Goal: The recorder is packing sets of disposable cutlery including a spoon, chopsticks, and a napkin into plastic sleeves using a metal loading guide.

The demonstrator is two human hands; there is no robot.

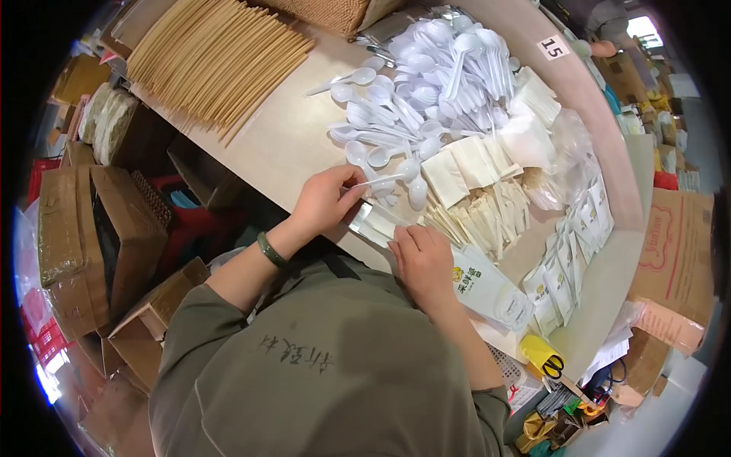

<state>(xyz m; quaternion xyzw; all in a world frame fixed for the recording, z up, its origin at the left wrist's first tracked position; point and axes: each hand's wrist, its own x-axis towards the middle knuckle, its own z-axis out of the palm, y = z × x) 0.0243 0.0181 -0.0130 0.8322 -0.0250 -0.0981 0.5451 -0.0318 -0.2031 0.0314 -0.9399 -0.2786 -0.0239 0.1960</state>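
My left hand (328,197) pinches the handle of a white plastic spoon (408,169) between thumb and fingers. My right hand (422,257) rests with curled fingers on the lower end of a small packet with a silvery open end (371,223), at the table's near edge. A large heap of white plastic spoons (445,68) lies beyond the hands. Folded white napkins (445,174) and a pile of thin paper-wrapped sticks (491,217) are to the right. A stack of printed white pouches (491,288) lies beside my right hand.
Long wooden chopsticks (211,63) lie in a wide row at the table's far left. More printed packets (562,274) stand along the right rim, near a clear plastic bag (571,148). Yellow-wrapped scissors (542,354) are at the near right. Cardboard boxes (85,245) stand left of the table.
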